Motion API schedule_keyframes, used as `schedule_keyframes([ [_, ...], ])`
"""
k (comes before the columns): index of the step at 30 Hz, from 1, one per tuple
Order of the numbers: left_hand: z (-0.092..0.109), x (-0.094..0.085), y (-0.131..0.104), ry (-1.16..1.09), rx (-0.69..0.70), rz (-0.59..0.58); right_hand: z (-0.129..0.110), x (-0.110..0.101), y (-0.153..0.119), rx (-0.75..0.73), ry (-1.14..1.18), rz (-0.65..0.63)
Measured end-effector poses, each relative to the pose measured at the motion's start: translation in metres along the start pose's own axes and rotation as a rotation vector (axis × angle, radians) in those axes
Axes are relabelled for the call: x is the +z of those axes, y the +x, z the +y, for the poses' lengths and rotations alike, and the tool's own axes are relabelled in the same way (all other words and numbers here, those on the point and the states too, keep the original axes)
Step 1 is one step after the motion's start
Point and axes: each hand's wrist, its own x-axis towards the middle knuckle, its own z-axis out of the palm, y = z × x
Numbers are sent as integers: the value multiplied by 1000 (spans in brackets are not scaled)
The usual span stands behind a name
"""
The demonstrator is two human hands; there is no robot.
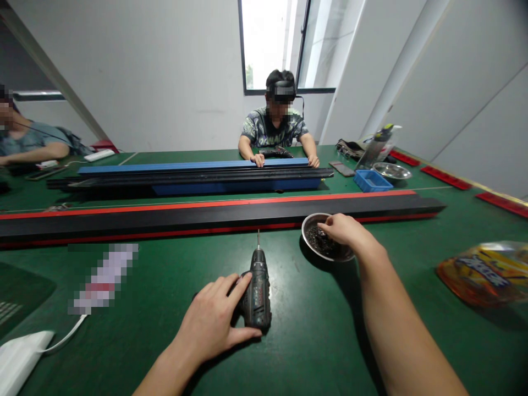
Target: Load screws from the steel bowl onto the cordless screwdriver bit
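A dark cordless drill (258, 297) lies on its side on the green table, its thin bit pointing away from me. My left hand (218, 311) is around it, thumb at the rear and fingers over the handle side. To the right stands a round metal bowl (306, 237) holding many small dark pieces (319, 242) that look like screws. Into this bowl reaches my right hand (340, 228), its fingers pinched together; what is between the fingertips is hidden. Just beyond the drill bit and bowl lies a long black and red bar (198, 217).
Across the table a person (274, 124) rests both hands on long blue and black bars (185, 173). A second person (33, 137) sits far left. A blue bin (373, 180), a steel dish (391, 171), an orange packet (487, 272) and a white power strip (25, 357) stand around.
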Motion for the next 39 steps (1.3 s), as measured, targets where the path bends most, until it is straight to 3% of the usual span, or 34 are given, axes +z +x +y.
schedule_keyframes([
  [9, 1, 0, -1, 6, 1, -12, -16, -9, -7, -62, 178, 20],
  [16, 0, -1, 1, 7, -2, -30, -14, -4, -3, -117, 357, 21],
  [22, 0, -2, 0, -18, 19, -32, -38, 6, -6, -267, 723, -22],
  [26, 2, -4, -2, -52, 27, -51, -70, 22, -13, -356, 864, -76],
  [30, 4, -7, -1, -72, 40, -67, -93, 49, -18, -380, 765, -48],
  [33, 4, -8, -1, -81, 40, -68, -102, 66, -21, -376, 671, -17],
  [39, 7, -10, -2, -86, 44, -75, -108, 85, -23, -383, 703, 9],
])
